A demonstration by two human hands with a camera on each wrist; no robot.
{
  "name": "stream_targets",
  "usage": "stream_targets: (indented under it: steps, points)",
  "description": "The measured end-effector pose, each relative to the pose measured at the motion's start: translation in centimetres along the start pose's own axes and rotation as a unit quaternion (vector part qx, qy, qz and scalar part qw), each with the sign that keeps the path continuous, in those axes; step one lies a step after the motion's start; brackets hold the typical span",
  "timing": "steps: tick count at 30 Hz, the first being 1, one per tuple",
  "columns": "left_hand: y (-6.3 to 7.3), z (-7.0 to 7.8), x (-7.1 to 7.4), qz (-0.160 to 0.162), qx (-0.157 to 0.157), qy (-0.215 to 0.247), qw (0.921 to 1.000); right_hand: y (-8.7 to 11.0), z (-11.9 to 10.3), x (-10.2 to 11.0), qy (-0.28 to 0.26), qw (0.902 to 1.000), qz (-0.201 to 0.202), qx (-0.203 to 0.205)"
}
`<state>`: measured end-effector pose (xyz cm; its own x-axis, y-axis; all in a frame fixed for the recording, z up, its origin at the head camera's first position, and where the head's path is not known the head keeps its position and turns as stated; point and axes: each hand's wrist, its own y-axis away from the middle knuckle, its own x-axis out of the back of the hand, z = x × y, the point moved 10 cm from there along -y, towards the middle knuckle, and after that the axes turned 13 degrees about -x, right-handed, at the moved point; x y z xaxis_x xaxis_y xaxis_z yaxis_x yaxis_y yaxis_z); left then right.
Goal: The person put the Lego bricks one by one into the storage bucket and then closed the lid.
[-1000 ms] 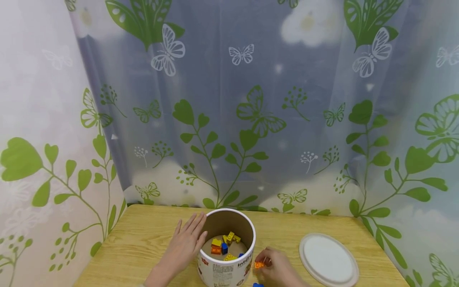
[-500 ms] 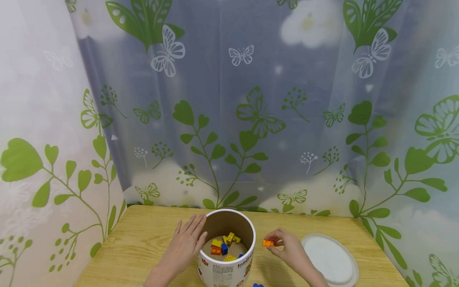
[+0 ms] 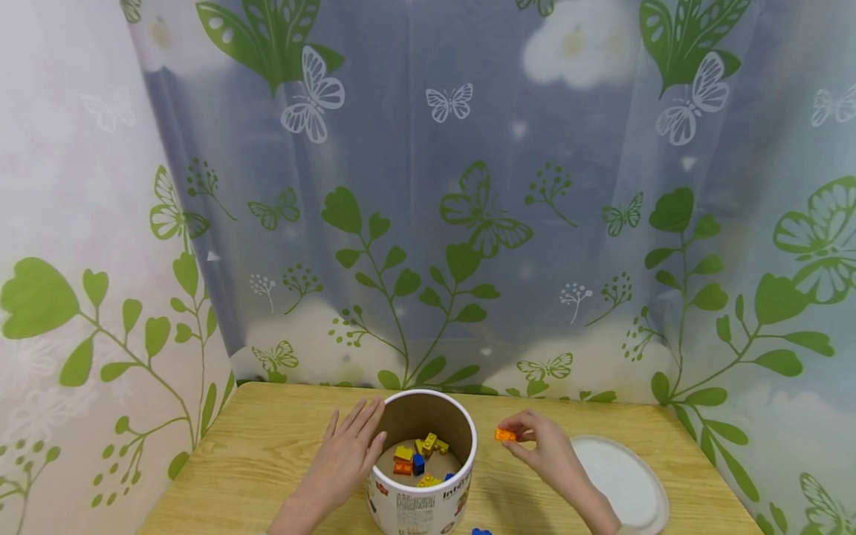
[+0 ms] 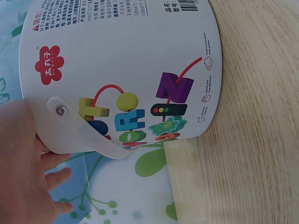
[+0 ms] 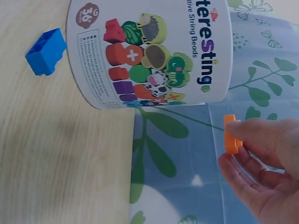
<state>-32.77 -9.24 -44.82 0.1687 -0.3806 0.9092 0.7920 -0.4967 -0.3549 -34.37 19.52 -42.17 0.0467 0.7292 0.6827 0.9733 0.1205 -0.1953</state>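
A white round tub (image 3: 414, 513) stands upright on the table, with several yellow, blue and orange building bricks (image 3: 403, 467) on its floor. My left hand (image 3: 344, 446) rests against the tub's left rim with straight fingers; the left wrist view shows it beside the strap handle (image 4: 88, 130). To the right of the tub, my right hand (image 3: 545, 446) pinches an orange building brick (image 3: 504, 435) between thumb and fingertips, raised above the table. In the right wrist view, the orange brick (image 5: 231, 134) appears just past the tub's printed wall.
A blue building brick (image 5: 46, 52) lies on the table (image 3: 281, 423) close to the tub's base. The round white lid (image 3: 625, 483) lies at the right, partly behind my right forearm. A patterned curtain (image 3: 401, 223) hangs along the table's far edge.
My right hand has lifted the orange brick from beside the tub's base, up and slightly to the right. My left hand and the tub have stayed in place.
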Motion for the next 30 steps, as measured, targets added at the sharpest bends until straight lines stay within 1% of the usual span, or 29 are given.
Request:
stream_targets:
  steps: [9, 15, 17, 21, 25, 30]
  points:
    - [0.0, 0.1, 0.2, 0.000, 0.002, 0.004, 1.0000, -0.5, -1.3, 1.1, 0.006, 0.9995, 0.029, 0.011]
    - [0.0, 0.2, 0.2, 0.003, -0.002, 0.004, 1.0000, -1.0, -2.5, 1.2, 0.019, 0.9988, 0.043, 0.014]
    - [0.0, 0.1, 0.2, 0.003, -0.002, 0.001, 1.0000, -1.2, -3.1, 1.1, 0.013, 0.9986, 0.047, 0.019]
    - [-0.1, 0.0, 0.1, 0.002, -0.003, -0.005, 1.0000, -1.6, -4.6, 0.7, -0.004, 0.9975, 0.053, 0.047]
    - [0.0, 0.0, 0.1, -0.002, -0.003, -0.006, 1.0000, -2.1, -6.0, -0.3, -0.013, 0.9964, 0.043, 0.072]
    - [0.0, 0.2, 0.2, 0.000, -0.002, -0.006, 1.0000, -2.8, -7.1, -1.9, -0.020, 0.9971, 0.017, 0.071]
